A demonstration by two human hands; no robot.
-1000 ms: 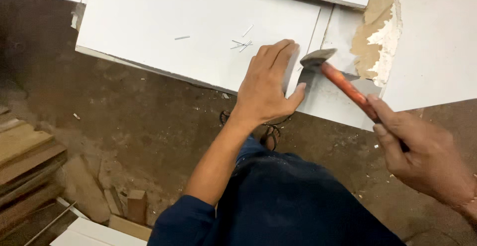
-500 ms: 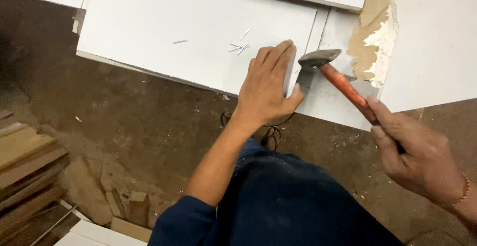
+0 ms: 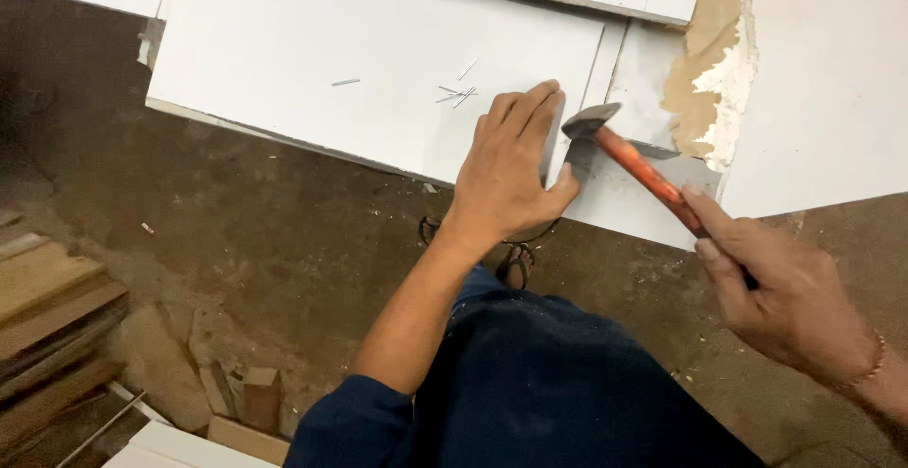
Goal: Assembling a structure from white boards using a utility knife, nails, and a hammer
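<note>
White board [image 3: 378,61] lies flat on the dirt floor [image 3: 265,232]. The left hand [image 3: 506,170] presses flat on its near right edge, fingers together, perhaps steadying a nail I can't see. The right hand [image 3: 785,288] grips an orange-handled hammer [image 3: 629,156], head beside the thumb. Nailing looks underway; a careful, square tap is needed. Loose nails [image 3: 454,93] lie farther left.

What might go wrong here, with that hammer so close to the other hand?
The hammer head sits right beside the left hand, which is flat on the white panel; a stray blow could catch the thumb or fingers. The loose nails lying nearby may bounce or scatter if the board jolts. The right hand grips the handle far back, so aim may wander.
</note>
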